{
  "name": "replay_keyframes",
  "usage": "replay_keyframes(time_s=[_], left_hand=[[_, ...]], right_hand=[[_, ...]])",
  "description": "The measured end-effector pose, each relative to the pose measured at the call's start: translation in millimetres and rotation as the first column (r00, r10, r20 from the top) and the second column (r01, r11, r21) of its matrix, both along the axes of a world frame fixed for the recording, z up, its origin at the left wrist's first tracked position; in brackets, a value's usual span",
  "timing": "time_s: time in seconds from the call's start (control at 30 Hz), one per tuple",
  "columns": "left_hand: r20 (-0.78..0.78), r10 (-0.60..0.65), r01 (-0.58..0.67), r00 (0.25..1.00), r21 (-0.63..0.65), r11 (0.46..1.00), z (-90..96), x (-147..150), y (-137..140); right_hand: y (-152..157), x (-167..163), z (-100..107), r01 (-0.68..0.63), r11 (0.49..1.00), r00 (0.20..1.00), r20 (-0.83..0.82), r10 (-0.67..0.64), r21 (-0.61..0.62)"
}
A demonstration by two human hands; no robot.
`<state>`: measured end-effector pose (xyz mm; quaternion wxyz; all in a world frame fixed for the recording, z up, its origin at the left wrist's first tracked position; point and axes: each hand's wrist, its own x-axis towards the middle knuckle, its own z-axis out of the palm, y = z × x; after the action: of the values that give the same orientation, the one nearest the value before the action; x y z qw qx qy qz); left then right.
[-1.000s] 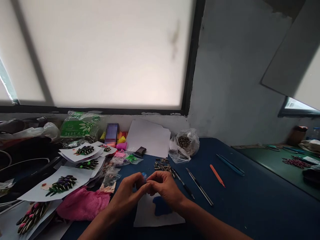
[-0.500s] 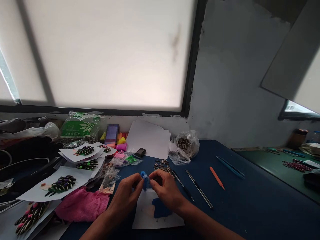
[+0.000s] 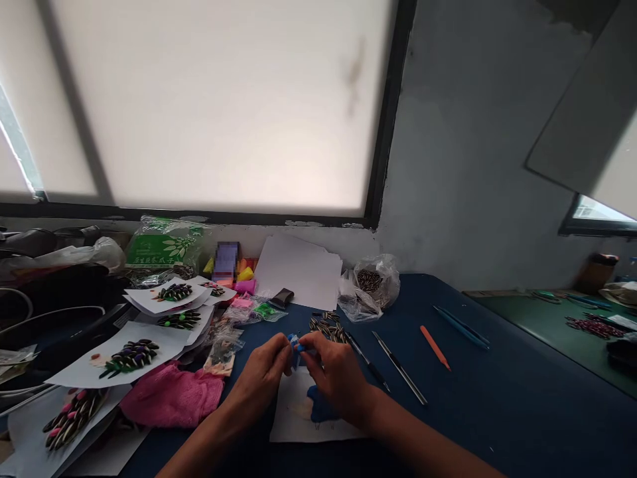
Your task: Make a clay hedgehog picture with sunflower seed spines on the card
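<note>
Dark-blue bench underneath. Paper sheet lay on it; pink cloth left of the sheet. Your left hand and right hand worked over the sheet's far edge, fingers nearly closed. Seeds beyond the sheet, pen to its right, both close to your right knuckles. Small blue packet above the sheet, pinched by both; right fingertips had just closed in, probably working it open.

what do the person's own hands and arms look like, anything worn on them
The left hand and right hand are ungloved. The arms show no sleeve, watch or bracelet; no rings or markings can be made out.
</note>
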<state>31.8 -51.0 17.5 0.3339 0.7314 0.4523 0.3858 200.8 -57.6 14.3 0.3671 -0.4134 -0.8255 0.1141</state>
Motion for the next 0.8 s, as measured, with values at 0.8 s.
replay_keyframes(time_s=[0.8], left_hand=[[0.109, 0.06, -0.069, 0.992, 0.084, 0.994, 2.9, 3, -1]], right_hand=[[1, -4, 3, 0.052, 0.936, 0.969, 0.21, -0.132, 0.349]])
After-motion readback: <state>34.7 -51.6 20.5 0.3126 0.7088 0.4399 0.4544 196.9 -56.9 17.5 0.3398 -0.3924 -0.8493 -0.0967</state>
